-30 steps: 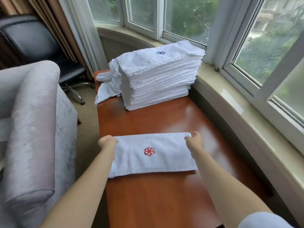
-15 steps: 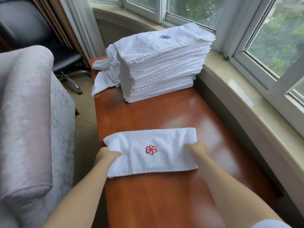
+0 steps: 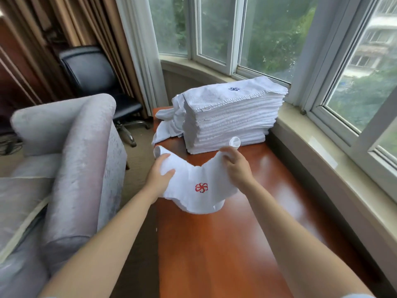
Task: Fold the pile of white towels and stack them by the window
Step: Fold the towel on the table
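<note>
A glossy reddish-brown bench (image 3: 225, 244) runs from 6 toward 12 o'clock along a curved bay window (image 3: 268, 35), daylight and green trees beyond. A pale stone sill (image 3: 318, 147) lies at 3 o'clock. A grey armchair (image 3: 71, 151) sits at 9 o'clock, a black office chair (image 3: 92, 76) and brown curtains (image 3: 71, 22) at 11, over beige carpet (image 3: 139, 160).

I am holding a folded white towel (image 3: 194, 186) that is showing a red embroidered pinwheel emblem (image 3: 201, 187) on its upper face; no letters are going with it. The top towel of the stack (image 3: 231, 117) by the window is bearing the same emblem in dark blue (image 3: 234, 89). A small sewn-in label (image 3: 206, 108) is sticking out at the stack's front edge, its print too small for me to read.
</note>
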Tool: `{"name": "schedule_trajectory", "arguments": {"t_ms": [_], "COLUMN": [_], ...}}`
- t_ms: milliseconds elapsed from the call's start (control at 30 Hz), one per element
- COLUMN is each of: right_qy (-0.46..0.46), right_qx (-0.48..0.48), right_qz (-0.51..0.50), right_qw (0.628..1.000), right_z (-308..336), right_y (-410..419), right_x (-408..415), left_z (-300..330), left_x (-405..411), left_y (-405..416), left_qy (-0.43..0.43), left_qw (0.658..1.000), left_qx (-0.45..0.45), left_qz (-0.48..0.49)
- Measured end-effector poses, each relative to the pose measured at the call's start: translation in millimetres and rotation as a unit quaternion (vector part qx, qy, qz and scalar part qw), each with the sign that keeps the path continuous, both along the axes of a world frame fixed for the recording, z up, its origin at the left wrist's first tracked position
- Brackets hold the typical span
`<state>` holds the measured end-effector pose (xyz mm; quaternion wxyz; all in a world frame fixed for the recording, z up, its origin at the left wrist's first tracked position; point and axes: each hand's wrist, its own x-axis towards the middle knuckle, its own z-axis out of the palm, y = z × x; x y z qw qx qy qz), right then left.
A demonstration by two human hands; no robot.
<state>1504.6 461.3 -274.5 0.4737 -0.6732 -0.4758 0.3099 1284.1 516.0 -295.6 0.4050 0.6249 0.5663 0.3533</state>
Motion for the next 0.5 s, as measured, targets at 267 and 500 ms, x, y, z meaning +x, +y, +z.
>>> {"name": "schedule_trajectory", "arguments": {"t_ms": [267,500], "right_qy": [0.017,0.021], "right_qx": [0.105,0.118], "right_qz": [-0.032,-0.078], "right_qw": [0.994,0.990], "right_z": [56,68], "right_y": [21,58], "right_x": [-112,-203], "left_z": [67,100], "left_x": [-74,-152], "left_y": [19,69], "left_qy": [-0.118,-0.134], "left_qw": [0.989,0.984], "left_qx": [0.087,0.107], "left_qz": [-0.011,-0.039]}}
